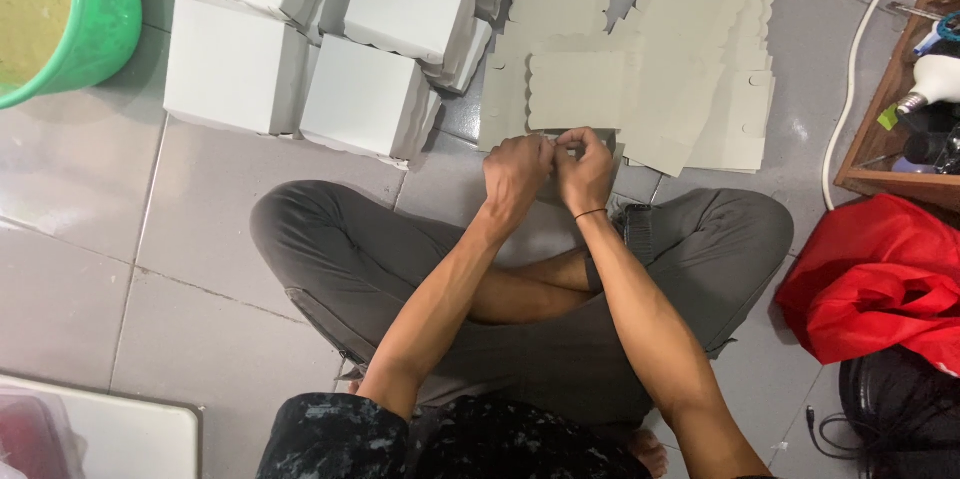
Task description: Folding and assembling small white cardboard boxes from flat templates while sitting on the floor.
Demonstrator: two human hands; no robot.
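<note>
My left hand [515, 174] and right hand [585, 171] pinched shut on one flat grey box blank [575, 89] before my knees. Four folded white boxes [365, 99] sat at the floor's far-left, a stack of blanks [715, 79] far-right.

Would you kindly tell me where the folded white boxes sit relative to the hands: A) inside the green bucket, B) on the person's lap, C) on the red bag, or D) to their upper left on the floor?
D: the folded white boxes lie on the floor tiles up and left of both hands.
</note>
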